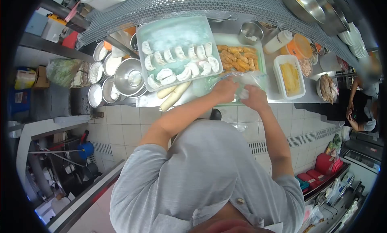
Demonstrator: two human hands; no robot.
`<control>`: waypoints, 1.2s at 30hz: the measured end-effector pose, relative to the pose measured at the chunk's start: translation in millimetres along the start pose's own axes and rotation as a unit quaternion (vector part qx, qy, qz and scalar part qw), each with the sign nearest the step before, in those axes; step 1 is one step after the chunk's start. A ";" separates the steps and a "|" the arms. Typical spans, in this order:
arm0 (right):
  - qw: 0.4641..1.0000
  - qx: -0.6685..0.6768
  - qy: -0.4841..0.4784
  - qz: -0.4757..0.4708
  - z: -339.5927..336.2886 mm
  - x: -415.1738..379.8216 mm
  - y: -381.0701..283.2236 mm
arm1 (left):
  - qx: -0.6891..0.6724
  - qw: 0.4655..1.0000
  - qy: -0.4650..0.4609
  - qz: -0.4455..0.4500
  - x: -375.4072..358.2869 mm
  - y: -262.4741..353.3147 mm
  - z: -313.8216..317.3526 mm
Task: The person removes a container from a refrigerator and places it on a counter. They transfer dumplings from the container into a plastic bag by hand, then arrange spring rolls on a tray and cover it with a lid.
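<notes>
A clear, colorless plastic bag [253, 77] is shown just above and right of the center of the frame. It is thin, glossy and crumpled, spread sideways in loose, uneven folds and gathered near its middle. Whether anything is held inside cannot be told.

I see a large steel bowl [125, 67] at the left end of the counter [275, 90], smaller bowls [106, 96] beside it. Two long pale vegetables [175, 96] lie by the front edge. Toward the right end I have a white bottle [278, 41], an orange tub [303, 46] and a white container [297, 96] of yellow food. Another person [366, 106] is beyond that end.
</notes>
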State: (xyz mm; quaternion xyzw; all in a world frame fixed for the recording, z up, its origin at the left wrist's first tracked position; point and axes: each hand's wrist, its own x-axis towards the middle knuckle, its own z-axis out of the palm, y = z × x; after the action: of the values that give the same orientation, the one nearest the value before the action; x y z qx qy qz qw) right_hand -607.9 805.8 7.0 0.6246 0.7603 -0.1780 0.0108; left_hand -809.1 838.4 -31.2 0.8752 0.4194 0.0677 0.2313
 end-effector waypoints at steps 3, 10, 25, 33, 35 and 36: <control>1.000 -0.015 0.002 -0.015 -0.5 -0.1 -3.8 | -0.046 0.999 -0.012 0.011 -27.5 9.2 -46.1; 0.998 -0.061 -0.010 -0.010 -4.2 7.5 -8.9 | 0.039 0.983 0.171 -0.052 -83.1 -59.5 -193.5; 0.802 0.589 -0.085 0.045 -49.7 7.3 -45.5 | 0.169 0.947 0.175 -0.211 -108.5 -215.5 -246.1; 0.927 0.356 0.052 -0.107 -91.2 160.2 -196.8 | -0.040 0.934 0.266 -0.234 -181.5 -195.2 -248.5; 0.943 0.298 0.077 -0.126 -74.9 206.9 -225.0 | -0.074 0.928 0.279 -0.235 -196.6 -191.1 -245.5; 0.951 0.271 0.083 -0.121 -69.9 222.9 -239.3 | -0.083 0.926 0.285 -0.233 -202.7 -191.1 -243.4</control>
State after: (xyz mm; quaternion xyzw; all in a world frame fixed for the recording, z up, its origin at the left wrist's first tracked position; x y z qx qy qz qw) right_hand -870.7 999.1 80.7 0.5196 0.7518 -0.3251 -0.2433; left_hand -1149.1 871.4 111.0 0.6739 0.6530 0.2933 0.1829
